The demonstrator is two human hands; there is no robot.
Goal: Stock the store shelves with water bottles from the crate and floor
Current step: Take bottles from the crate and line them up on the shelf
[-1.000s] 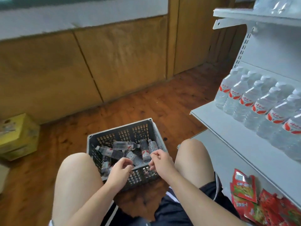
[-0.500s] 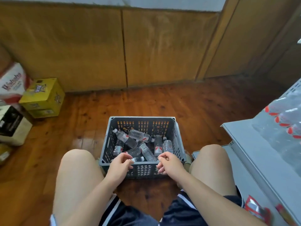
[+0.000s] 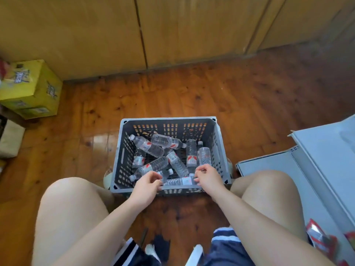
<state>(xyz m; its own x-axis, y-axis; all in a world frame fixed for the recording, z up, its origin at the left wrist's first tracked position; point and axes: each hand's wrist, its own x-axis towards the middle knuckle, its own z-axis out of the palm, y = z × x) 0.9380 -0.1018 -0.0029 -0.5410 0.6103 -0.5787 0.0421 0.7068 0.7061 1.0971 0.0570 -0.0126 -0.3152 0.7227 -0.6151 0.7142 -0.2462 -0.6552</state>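
A grey slatted crate (image 3: 169, 120) stands on the wooden floor between my knees. Several clear water bottles (image 3: 148, 146) with red and white labels lie jumbled inside it. One bottle (image 3: 178, 181) lies along the near wall, between my hands. My left hand (image 3: 147, 186) hovers over the near rim with its fingers loosely curled, the tips close to that bottle's cap end. My right hand (image 3: 208, 178) is also loosely curled, its fingertips at the bottle's other end. Neither hand plainly grips anything.
The white shelf unit (image 3: 326, 150) juts in at the right, with its lower base panel (image 3: 269, 164) beside my right knee. Red snack packets (image 3: 317, 235) lie at the bottom right. A yellow carton (image 3: 32, 89) and a white box (image 3: 9, 139) sit at the left by the wood-panelled wall.
My view has swung down and left, so the shelf's row of bottles has left the frame. Both hands stayed at the crate's near edge and edged slightly inward.
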